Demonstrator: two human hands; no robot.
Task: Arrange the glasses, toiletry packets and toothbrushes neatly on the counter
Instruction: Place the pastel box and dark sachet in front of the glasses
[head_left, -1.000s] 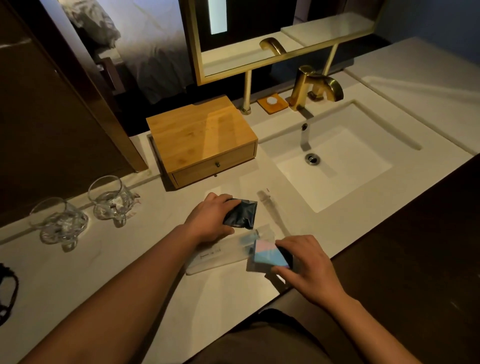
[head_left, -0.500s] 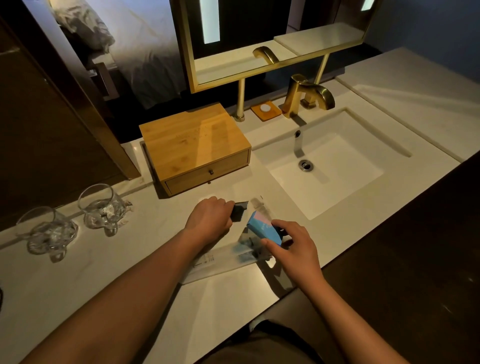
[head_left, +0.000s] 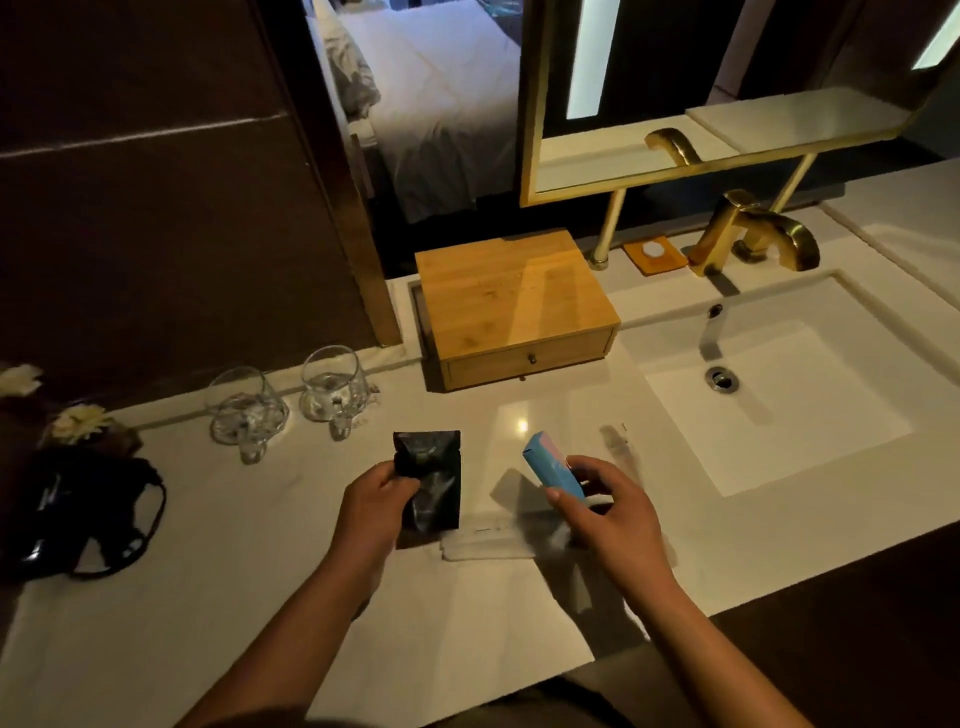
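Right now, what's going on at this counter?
A person is sorting toiletries at a bathroom counter. The left hand holds a black packet; the right hand holds a blue and pink box. A clear wrapped toothbrush packet lies between them. Two glasses stand left of the wooden drawer box.

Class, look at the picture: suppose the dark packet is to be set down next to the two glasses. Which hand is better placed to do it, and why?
The left hand. It already grips the dark packet and is on the glasses' side. The right hand holds the blue box, nearer the sink.
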